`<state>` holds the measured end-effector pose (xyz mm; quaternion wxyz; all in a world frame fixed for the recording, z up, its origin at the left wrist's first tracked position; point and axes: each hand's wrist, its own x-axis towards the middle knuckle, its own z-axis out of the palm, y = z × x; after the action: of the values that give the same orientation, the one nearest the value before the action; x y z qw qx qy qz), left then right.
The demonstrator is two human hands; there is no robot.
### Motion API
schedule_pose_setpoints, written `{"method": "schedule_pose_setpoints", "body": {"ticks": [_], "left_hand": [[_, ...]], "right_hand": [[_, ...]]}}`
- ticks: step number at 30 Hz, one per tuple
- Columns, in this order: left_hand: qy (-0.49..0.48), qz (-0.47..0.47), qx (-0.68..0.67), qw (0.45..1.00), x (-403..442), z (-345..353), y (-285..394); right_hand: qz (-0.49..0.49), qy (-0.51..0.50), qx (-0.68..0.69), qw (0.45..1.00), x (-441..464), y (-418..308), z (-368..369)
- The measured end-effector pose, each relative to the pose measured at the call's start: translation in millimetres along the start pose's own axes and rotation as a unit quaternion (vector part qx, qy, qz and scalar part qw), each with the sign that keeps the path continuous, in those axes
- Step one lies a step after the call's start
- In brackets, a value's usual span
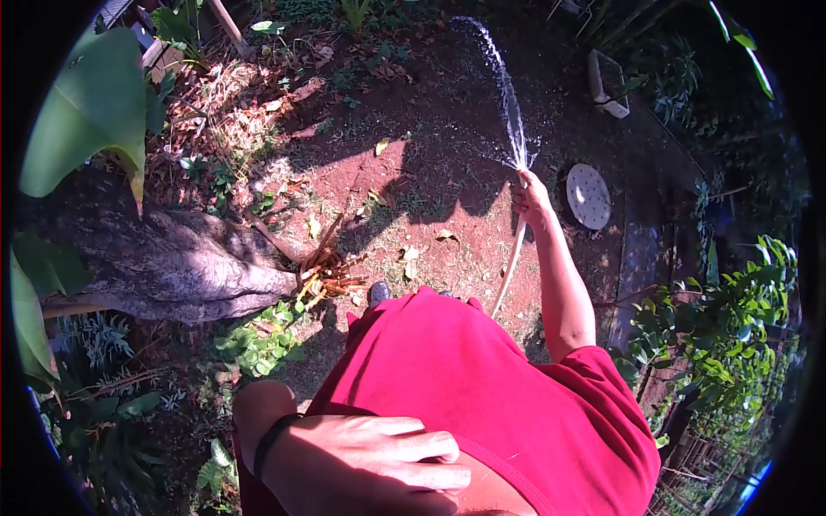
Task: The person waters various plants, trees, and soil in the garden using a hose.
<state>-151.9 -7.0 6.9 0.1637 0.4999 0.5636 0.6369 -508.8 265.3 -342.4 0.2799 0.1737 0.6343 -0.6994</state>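
My right hand (532,199) is stretched out ahead, its fingers wrapped round a pale garden hose (514,256). Water (509,101) sprays from the hose end at my thumb and arcs forward over the soil. Below the grip, the hose hangs toward my feet and passes behind my red shirt (430,353). My left hand (370,456), with a dark band at the wrist, rests against my upper chest by the shirt's collar. Its fingers lie extended and a little apart, holding nothing that I can see.
A thick tree trunk (189,267) reaches in from the left, near a bundle of cut stalks (327,277). On the brown soil (344,172) lies a round pale slab (588,196). Farther off sits a pale block (607,84). Leafy shrubs (731,331) stand at the right.
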Motion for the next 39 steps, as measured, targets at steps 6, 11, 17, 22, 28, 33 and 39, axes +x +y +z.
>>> {"method": "schedule_pose_setpoints", "body": {"ticks": [6,11,17,22,28,33,39], "left_hand": [[0.0,-0.02,0.009,1.0,2,2,-4],[0.002,-0.036,0.017,0.999,-4,0,-5],[0.001,-0.058,0.021,0.998,-15,-1,-4],[0.001,-0.073,0.025,0.997,-14,0,-8],[-0.001,-0.093,0.032,0.995,-14,3,-11],[-0.003,-0.111,0.037,0.993,-2,-12,-20],[0.149,-0.145,0.041,0.977,-22,-22,-71]], "right_hand": [[0.016,0.003,0.018,1.0,13,4,-5],[0.022,0.0,0.016,1.0,11,0,-4],[0.014,0.001,0.019,1.0,11,-5,-5],[0.001,0.001,0.018,1.0,12,-11,-6],[-0.007,0.01,0.001,1.0,14,-16,-9],[0.008,0.04,0.019,0.999,11,-23,-3],[-0.004,0.009,0.023,1.0,9,-27,-3]]}}
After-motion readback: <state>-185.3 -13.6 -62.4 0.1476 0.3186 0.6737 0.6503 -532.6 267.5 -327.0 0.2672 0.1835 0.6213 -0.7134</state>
